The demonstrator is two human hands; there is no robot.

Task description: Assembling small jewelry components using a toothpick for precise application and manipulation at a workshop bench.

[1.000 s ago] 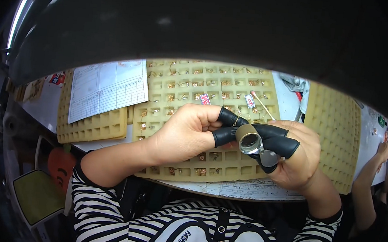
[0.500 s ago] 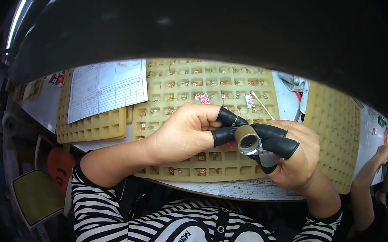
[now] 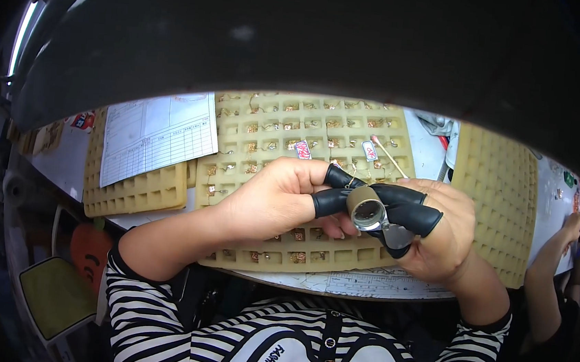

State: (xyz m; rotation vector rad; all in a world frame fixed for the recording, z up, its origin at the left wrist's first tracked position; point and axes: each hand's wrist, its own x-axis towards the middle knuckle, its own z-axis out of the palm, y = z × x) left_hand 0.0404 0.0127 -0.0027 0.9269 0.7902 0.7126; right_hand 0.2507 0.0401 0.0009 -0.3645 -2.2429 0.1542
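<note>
My left hand (image 3: pixel 267 200), with black finger cots on thumb and forefinger, pinches a fine gold-coloured chain (image 3: pixel 352 178). Close against it, my right hand (image 3: pixel 452 230), also in black finger cots, grips a folding jeweller's loupe (image 3: pixel 363 208) with a brass-coloured barrel and a silver cover. The chain rises just behind the loupe; its lower part is hidden by fingers. Both hands hover over a cream compartment tray (image 3: pixel 359 263) holding many small gold-coloured jewellery pieces. A cotton swab (image 3: pixel 390 158) and two small tags, one pink (image 3: pixel 303 149) and one white (image 3: pixel 370 151), lie on it.
A printed form (image 3: pixel 159 142) lies over stacked cream trays (image 3: pixel 157 197) at left. Another cream tray (image 3: pixel 496 206) stands at right, beyond which another person's arm (image 3: pixel 550 266) shows. A dark cover (image 3: pixel 302 44) overhangs the far side. A green-seated chair (image 3: pixel 55 298) is lower left.
Both hands, with the chain and the loupe, have shifted very slightly left. More bare fingertips show beneath the loupe. Both grips stay the same.
</note>
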